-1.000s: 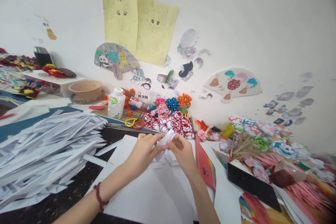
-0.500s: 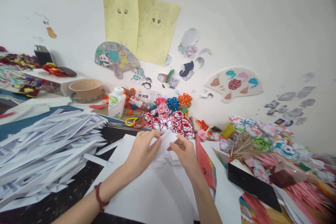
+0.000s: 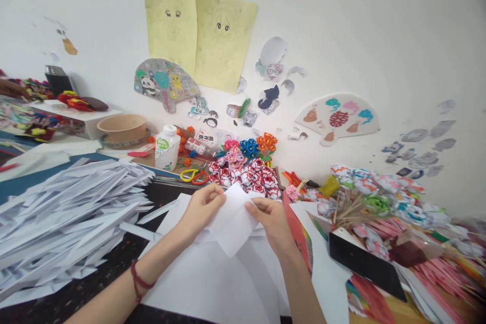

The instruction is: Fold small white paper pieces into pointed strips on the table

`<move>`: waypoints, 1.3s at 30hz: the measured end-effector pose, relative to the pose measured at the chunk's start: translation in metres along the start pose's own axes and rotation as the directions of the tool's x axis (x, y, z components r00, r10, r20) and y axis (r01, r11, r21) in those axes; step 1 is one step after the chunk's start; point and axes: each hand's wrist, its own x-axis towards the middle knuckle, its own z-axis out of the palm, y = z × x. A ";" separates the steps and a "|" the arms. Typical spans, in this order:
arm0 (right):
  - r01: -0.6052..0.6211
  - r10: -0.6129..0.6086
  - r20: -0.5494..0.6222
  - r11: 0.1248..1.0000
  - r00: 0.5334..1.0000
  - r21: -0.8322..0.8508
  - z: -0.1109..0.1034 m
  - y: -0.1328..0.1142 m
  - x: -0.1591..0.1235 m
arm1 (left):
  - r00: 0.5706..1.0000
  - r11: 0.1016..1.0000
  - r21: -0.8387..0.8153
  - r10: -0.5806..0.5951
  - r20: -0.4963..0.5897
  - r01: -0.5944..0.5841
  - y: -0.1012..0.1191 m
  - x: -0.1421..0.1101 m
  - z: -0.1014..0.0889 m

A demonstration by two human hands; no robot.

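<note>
Between my two hands is a small square of white paper [image 3: 233, 220], turned so one corner points down toward me. My left hand [image 3: 203, 207] pinches its left edge between thumb and fingers. On the opposite edge, my right hand [image 3: 270, 217] is closed the same way. Beneath the square lie more small white pieces, partly hidden, on large white sheets [image 3: 212, 283]. A big heap of folded white paper strips [image 3: 76, 212] spreads out to the left of my left arm.
Scissors [image 3: 193, 176], a white bottle [image 3: 167, 148] and red-and-white paper flowers [image 3: 246, 174] sit behind my hands. A black phone-like slab [image 3: 366, 266] and paper flowers on sticks [image 3: 349, 207] lie to the right. Another person's hand [image 3: 13, 88] shows at far left.
The paper between my hands now lies opened out as a flat diamond facing me; before, it was raised and mostly covered by my fingers. Another person's hand has appeared at far left.
</note>
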 end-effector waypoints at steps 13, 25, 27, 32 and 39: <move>-0.027 0.028 0.003 0.995 1.000 -0.100 -0.001 -0.001 0.000 | 0.978 0.912 0.361 0.156 0.141 -0.198 0.008 0.000 -0.011; 0.031 -0.009 0.084 0.962 0.996 -0.273 0.002 -0.004 -0.002 | 0.962 0.907 0.338 0.198 0.187 -0.253 0.012 -0.004 -0.010; 0.045 -0.019 0.087 0.953 0.996 -0.299 0.002 -0.004 -0.002 | 0.955 0.895 0.351 0.210 0.211 -0.274 0.011 -0.004 -0.010; 0.070 -0.031 0.126 0.945 0.992 -0.320 0.003 -0.004 -0.002 | 0.941 0.869 0.384 0.226 0.251 -0.311 0.011 -0.005 -0.007; 0.062 -0.012 0.177 0.959 0.984 -0.277 0.007 -0.009 -0.004 | 0.932 0.835 0.435 0.229 0.281 -0.337 0.013 -0.008 -0.007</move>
